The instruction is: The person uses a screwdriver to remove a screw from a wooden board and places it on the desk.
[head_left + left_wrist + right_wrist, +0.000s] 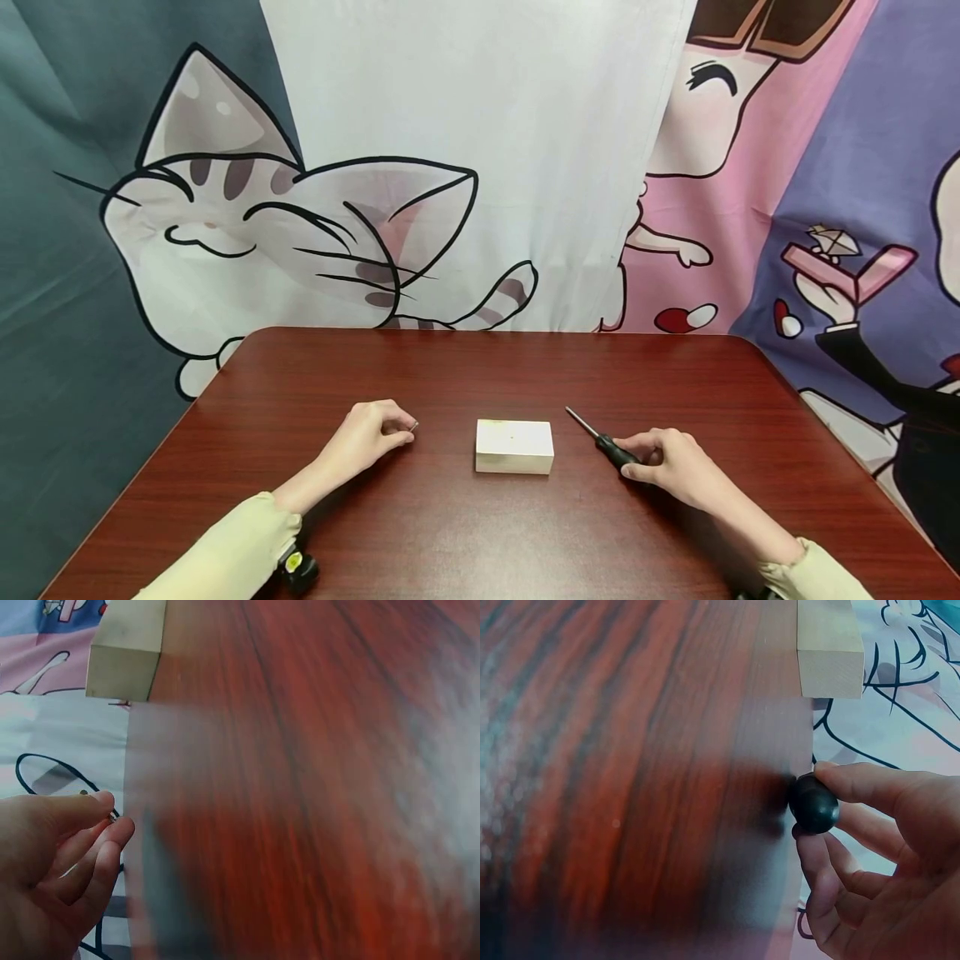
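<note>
A pale wooden block lies on the table between the two hands, with a small dark dot on its top face. To its left, my left hand pinches a tiny shiny metal piece, likely a screw, between thumb and fingertips. Most of that piece is hidden by the fingers. On the block's other side, my right hand grips a screwdriver by its black handle. The metal shaft points away and to the left, toward the far side. In the right wrist view the rounded handle end shows between thumb and fingers.
Both hands are over a reddish-brown wooden table with rounded far corners. Behind its far edge hangs a cloth backdrop printed with cartoon figures. A dark wrist camera sits at the left sleeve.
</note>
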Demonstrator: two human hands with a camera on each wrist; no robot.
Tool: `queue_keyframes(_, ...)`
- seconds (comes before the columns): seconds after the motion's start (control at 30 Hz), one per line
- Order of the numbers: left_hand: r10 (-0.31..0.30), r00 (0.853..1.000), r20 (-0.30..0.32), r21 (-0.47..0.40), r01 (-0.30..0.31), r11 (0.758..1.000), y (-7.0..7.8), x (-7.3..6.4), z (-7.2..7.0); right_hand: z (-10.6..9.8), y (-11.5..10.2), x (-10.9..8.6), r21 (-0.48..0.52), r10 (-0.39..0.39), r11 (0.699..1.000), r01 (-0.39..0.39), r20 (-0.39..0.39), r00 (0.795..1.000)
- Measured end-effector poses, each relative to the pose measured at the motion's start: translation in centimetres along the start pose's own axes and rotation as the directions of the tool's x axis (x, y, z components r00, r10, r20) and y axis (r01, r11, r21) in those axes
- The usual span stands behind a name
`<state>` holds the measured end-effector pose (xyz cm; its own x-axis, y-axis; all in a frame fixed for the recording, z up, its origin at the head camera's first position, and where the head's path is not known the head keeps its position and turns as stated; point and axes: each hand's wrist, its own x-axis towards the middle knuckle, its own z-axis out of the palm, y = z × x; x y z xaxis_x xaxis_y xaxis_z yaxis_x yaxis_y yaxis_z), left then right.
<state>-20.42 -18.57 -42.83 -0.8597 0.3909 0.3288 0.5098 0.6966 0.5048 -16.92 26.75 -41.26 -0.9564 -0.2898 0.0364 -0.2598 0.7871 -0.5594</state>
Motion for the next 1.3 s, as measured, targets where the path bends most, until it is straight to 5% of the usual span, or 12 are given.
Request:
queue_keyframes(0.2, 0.022, 1.0, -0.01, 0.09, -0.021, 0.996, -0.6, -0.2, -0.4, 0.0, 0.0, 0.0, 0.004, 0.009, 1.0, -0.009, 0.001, 1.0)
queue_keyframes(0.7, -0.139, 0.99, 0.013, 0.169, 0.135, 0.976, -1.0, -1.0, -0.5, 0.0, -0.4, -0.4, -0.026, 0.032, 0.999, -0.032, 0.011, 0.999)
queue_keyframes(0.97, -0.13, 0.991, 0.019, 0.159, 0.126, 0.979, -1.2, -1.5, -0.5, -0.3, -0.3, -0.4, -0.048, -0.05, 0.998, 0.051, 0.025, 0.998)
queue_keyframes(1.3, -0.096, 0.994, 0.059, 0.131, 0.088, 0.987, -1.4, -1.4, -0.8, -0.4, -0.8, -0.5, -0.083, -0.048, 0.995, 0.049, 0.023, 0.999)
